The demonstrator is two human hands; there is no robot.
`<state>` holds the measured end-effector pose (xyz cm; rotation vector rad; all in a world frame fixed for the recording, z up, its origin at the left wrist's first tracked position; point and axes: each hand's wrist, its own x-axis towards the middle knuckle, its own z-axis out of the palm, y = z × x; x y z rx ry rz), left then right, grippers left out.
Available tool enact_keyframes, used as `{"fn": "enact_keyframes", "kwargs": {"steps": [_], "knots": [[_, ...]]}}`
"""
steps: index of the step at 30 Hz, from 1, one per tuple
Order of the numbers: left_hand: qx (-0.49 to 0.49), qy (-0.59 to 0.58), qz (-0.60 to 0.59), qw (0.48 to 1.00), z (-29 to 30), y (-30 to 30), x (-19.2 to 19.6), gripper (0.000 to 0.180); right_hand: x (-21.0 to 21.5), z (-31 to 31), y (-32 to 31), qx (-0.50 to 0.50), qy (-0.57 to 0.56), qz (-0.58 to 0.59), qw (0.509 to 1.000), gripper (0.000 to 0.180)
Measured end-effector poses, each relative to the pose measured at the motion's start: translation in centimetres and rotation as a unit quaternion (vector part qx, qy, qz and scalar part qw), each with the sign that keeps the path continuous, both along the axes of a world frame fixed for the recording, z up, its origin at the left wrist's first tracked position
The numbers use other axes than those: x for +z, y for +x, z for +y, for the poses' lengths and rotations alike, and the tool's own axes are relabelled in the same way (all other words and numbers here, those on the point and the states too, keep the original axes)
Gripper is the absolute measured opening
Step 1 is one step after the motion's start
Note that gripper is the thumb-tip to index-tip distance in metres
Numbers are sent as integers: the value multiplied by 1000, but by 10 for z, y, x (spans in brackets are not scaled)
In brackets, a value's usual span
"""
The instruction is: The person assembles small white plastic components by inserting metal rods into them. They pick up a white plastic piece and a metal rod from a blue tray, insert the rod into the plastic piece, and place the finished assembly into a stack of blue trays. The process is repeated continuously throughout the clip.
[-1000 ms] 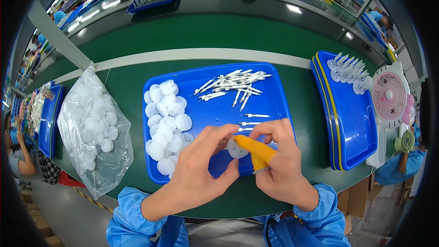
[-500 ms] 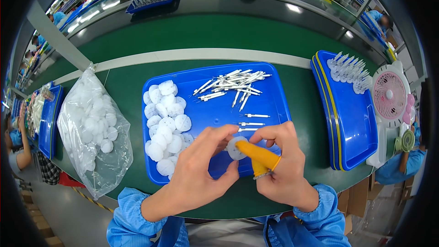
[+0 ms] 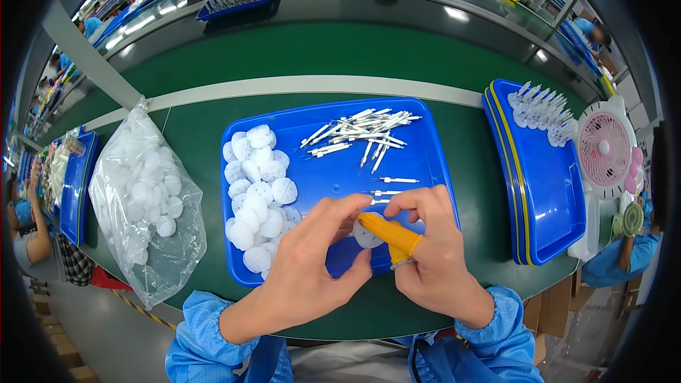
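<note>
My left hand (image 3: 312,259) is closed, its thumb and fingertips gripping the edge of a thin, translucent white disc (image 3: 367,237). Across the upper part of that disc lies the yellow-covered finger of my right hand (image 3: 436,259). The other right fingers are curled above it; whether they pinch a small part is hidden. Both hands are over the near side of a blue tray (image 3: 312,177). Similar white discs (image 3: 259,188) are heaped along the tray's left side. Slim white rods with thin metal tips (image 3: 369,128) lie piled at the back, and a few single rods (image 3: 399,180) sit beyond my right hand.
A clear bag of white discs (image 3: 145,195) lies on the green table to the left. Stacked blue trays (image 3: 546,198) stand at the right, with upright disc-and-rod pieces (image 3: 543,110) in the top one. Beside them is a pink-and-white fan (image 3: 604,145). Other people work farther off.
The yellow-covered finger has shifted slightly up and left over the disc. My other right fingers have drawn in a little. The left hand stays almost in place.
</note>
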<state>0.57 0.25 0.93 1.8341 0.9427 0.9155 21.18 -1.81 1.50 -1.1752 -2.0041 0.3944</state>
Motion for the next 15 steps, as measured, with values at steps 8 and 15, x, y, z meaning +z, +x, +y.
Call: {"fn": "enact_keyframes", "kwargs": {"steps": [8, 15], "knots": [[5, -28, -25, 999, 1, 1, -1, 65, -2, 0, 4, -8, 3, 6, 1000, 54], [5, -31, -21, 999, 1, -1, 0, 66, 6, -6, 3, 10, 21, 3, 1000, 54]]}}
